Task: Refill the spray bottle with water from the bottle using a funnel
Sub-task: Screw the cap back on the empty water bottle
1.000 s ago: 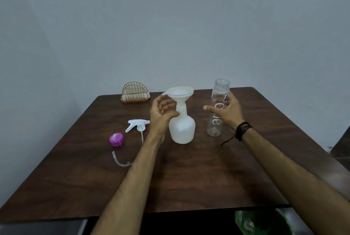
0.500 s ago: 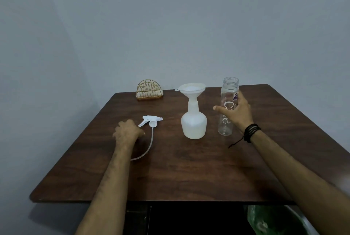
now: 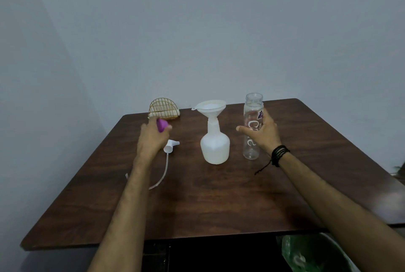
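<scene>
A white spray bottle (image 3: 215,146) stands mid-table with a white funnel (image 3: 209,107) seated in its neck. To its right stands a clear, capless bottle (image 3: 252,127) with white lettering, which looks empty; my right hand (image 3: 262,134) is wrapped around its middle. My left hand (image 3: 153,137) is raised a little over the table to the left and holds a purple cap (image 3: 162,125) in its fingers. The white spray head (image 3: 171,145) with its long dip tube lies on the table just right of that hand.
A gold wire napkin holder (image 3: 164,109) stands at the back of the dark wooden table (image 3: 219,201). A green-lined bin (image 3: 313,254) sits below the front right edge. A grey wall rises behind.
My left hand left the spray bottle, went down to the purple cap on the left, picked it up and lifted it toward the back. My right hand has stayed on the clear bottle.
</scene>
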The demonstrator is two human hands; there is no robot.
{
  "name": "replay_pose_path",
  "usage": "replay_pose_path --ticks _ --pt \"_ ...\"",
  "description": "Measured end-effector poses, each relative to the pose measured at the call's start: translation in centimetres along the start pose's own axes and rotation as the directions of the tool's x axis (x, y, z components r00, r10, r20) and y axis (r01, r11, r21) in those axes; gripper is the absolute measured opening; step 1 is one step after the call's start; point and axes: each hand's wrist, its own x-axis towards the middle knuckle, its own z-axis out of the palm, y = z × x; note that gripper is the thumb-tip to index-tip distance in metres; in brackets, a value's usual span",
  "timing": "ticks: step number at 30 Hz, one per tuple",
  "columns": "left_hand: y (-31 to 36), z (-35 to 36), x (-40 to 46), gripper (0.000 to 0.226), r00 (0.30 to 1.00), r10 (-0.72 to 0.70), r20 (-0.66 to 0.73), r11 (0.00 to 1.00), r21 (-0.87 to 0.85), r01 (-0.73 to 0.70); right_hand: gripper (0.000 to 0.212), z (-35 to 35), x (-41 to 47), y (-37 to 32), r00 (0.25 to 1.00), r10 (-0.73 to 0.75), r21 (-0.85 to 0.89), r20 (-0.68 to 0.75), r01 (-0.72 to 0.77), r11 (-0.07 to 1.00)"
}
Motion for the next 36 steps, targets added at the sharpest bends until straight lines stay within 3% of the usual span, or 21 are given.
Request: replay_pose_path --ticks 2,5,8,12,16,25,32,36 --pt "3.4 -1.2 -0.5 0.045 0.981 0.162 -0.104 0.973 -0.15 -0.177 0.073 0.0 -0.1 -0.2 1.0 -0.001 -0.006 0.006 0.001 1.0" --pt "8.5 -2.4 -1.4 0.041 0.949 0.282 -0.14 0.908 -0.28 -0.311 0.071 -0.1 -0.2 -0.4 1.0 -0.004 -0.022 0.013 0.004 1.0" --pt "12.7 -2.2 -2.0 0.04 0.9 0.433 -0.057 0.85 -0.307 -0.428 0.074 -0.3 -0.3 -0.5 1.0 -0.017 -0.031 0.018 0.017 0.999" --pt "16.8 0.9 -2.5 0.044 0.797 0.58 0.167 0.814 -0.156 -0.559 0.075 -0.3 -0.4 -0.5 0.999 -0.031 -0.04 0.014 0.032 0.999" --pt "18.3 4.5 -2.1 0.053 0.747 0.576 0.332 0.791 0.005 -0.612 0.076 -0.1 -0.5 -0.3 0.999 -0.038 -0.024 0.011 0.038 0.999" --pt "20.9 5.9 -1.1 0.054 0.763 0.516 0.389 0.73 0.267 -0.63 0.073 0.6 0.0 0.1 0.999 -0.017 -0.032 0.027 0.018 0.999" --pt "22.9 5.8 -0.8 0.058 0.818 0.418 0.395 0.675 0.468 -0.571 0.066 0.6 0.1 0.4 0.999 -0.012 -0.024 0.032 0.012 1.0" --pt "23.4 6.1 -0.7 0.059 0.8 0.418 0.43 0.665 0.455 -0.592 0.071 0.4 -0.1 0.6 1.0 -0.011 -0.005 0.028 0.011 1.0"
